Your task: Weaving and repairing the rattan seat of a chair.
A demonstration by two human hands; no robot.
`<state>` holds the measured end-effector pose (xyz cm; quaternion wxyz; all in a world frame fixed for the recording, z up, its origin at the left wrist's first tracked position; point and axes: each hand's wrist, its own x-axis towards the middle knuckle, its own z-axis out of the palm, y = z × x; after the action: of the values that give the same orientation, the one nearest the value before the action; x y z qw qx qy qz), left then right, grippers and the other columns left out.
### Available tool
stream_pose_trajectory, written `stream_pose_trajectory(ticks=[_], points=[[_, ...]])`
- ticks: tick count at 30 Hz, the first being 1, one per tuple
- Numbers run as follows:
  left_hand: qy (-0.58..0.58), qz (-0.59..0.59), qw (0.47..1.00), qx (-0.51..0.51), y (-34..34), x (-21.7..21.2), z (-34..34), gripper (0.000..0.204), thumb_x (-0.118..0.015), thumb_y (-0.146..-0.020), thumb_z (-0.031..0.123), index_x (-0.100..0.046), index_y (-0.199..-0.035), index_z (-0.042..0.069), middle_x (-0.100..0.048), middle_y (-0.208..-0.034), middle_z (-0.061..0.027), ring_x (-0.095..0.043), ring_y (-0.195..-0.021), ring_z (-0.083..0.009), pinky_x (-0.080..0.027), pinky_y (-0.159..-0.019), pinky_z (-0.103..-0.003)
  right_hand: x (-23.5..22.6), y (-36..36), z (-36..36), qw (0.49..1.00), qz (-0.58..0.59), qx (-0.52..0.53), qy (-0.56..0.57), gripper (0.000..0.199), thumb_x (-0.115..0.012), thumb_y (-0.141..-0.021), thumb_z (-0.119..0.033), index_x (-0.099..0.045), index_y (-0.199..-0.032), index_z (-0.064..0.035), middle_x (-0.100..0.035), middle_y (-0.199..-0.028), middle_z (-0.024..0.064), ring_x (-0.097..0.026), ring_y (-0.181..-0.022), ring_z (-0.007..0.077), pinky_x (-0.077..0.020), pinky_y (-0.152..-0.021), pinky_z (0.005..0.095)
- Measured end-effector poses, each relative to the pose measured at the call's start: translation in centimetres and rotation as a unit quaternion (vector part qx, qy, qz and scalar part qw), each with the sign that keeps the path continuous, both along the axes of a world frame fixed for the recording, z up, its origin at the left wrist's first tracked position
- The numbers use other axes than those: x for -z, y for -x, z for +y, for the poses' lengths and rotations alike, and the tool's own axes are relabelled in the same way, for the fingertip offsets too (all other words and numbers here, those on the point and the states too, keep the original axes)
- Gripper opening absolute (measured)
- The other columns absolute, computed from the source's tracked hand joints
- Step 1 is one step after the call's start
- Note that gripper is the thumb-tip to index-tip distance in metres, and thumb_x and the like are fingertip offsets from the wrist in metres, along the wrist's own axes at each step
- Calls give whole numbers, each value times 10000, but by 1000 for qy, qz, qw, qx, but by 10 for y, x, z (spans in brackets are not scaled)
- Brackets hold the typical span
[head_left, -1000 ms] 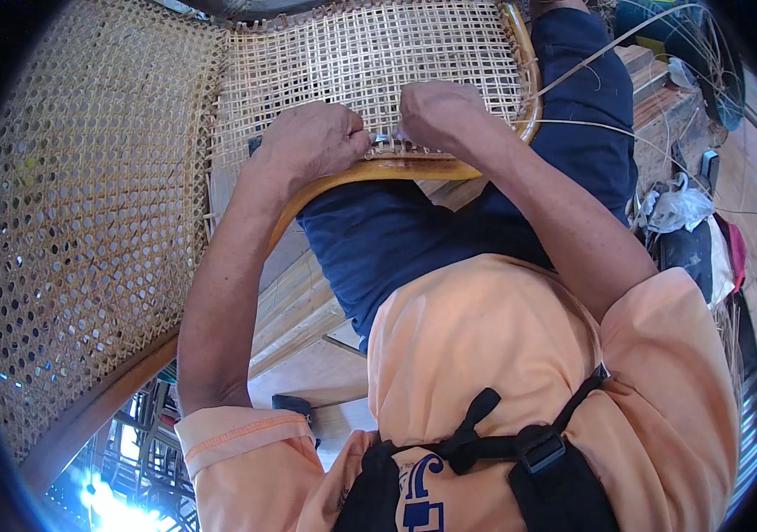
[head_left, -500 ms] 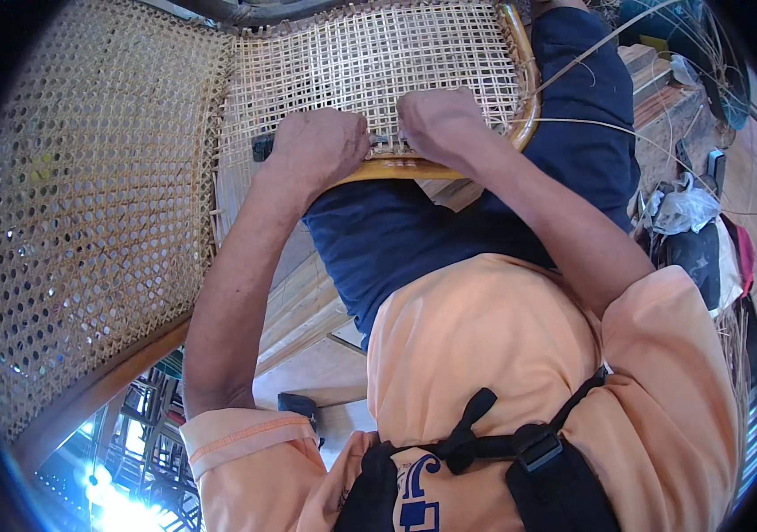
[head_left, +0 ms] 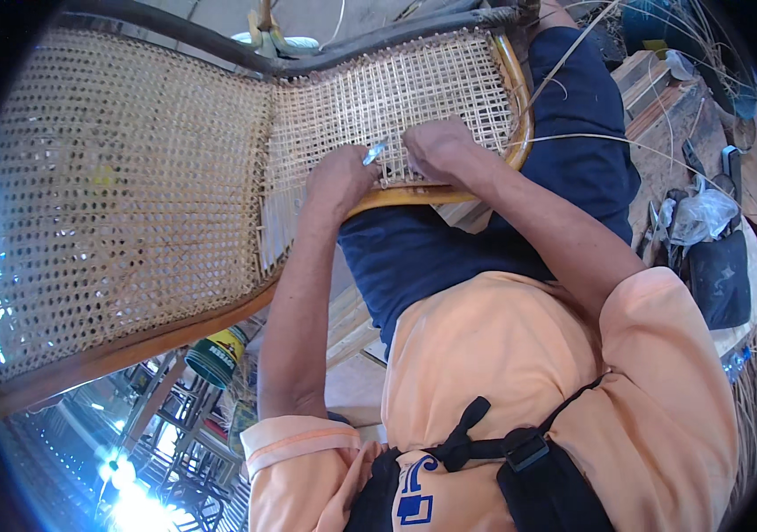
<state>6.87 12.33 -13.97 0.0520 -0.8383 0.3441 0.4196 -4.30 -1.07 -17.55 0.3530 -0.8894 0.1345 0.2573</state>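
Note:
Over the near edge of a woven cane seat (head_left: 449, 84), both hands work close together. My left hand (head_left: 336, 182) is closed on a small tool with a shiny metal blade (head_left: 376, 152), which points up and right; the handle is hidden in the fist. Just to the right, the fingers of my right hand (head_left: 439, 151) are pressed together at the weave. Whether a cane strand is pinched there I cannot make out. The seat's light wooden rim (head_left: 414, 194) runs just below my hands, against my lap.
A woven cane backrest (head_left: 139, 168) rises at left, edged by a wooden rail (head_left: 130, 350). Loose cane strands (head_left: 587, 136) stick out at the right. Beyond them are a plastic bag (head_left: 703, 215) and a dark pouch (head_left: 720, 279). A green-and-yellow bucket (head_left: 217, 356) stands lower left.
The view has shifted, so the chair sits lower and further right. My left hand has turned, and the tool's blade now tilts upward and shows more; its dark handle end no longer shows.

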Motion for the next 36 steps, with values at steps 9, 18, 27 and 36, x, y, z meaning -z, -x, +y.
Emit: stream_pose_trajectory(ticks=[9, 18, 27, 36], points=[[-79, -4, 997, -9, 15, 21, -11, 335, -638, -737, 276, -632, -1007, 79, -639, -1001, -165, -609, -957, -326, -475, -810, -429, 13, 9, 6, 999, -33, 17, 9, 198, -614, -695, -221, -678, -833, -95, -663, -884, 153, -640, -860, 312, -500, -708, 437], [-27, 5, 1000, 7, 16, 17, -11, 274, -565, -779, 291, -637, -980, 121, -647, -953, -148, -613, -899, -335, -478, -772, -445, 25, 7, 1, 997, -71, -10, -9, 174, -560, -759, -179, -687, -832, -85, -658, -843, 172, -645, -814, 326, -516, -667, 426], [-2, 26, 993, 113, 0, 61, 6, 263, -596, -749, 260, -658, -885, 44, -644, -858, -202, -627, -798, -352, -486, -709, -437, 42, 7, 10, 989, -147, -25, 13, 153, -619, -690, -204, -679, -747, -76, -657, -776, 147, -636, -743, 337, -509, -635, 416], [-57, -81, 992, 79, -40, -40, 31, 292, -562, -733, 197, -658, -958, 38, -648, -940, -199, -641, -870, -334, -502, -730, -456, 8, -48, 26, 994, -57, -85, 23, 324, -609, -759, -274, -657, -1030, -103, -651, -972, 158, -629, -932, 282, -491, -734, 393]])
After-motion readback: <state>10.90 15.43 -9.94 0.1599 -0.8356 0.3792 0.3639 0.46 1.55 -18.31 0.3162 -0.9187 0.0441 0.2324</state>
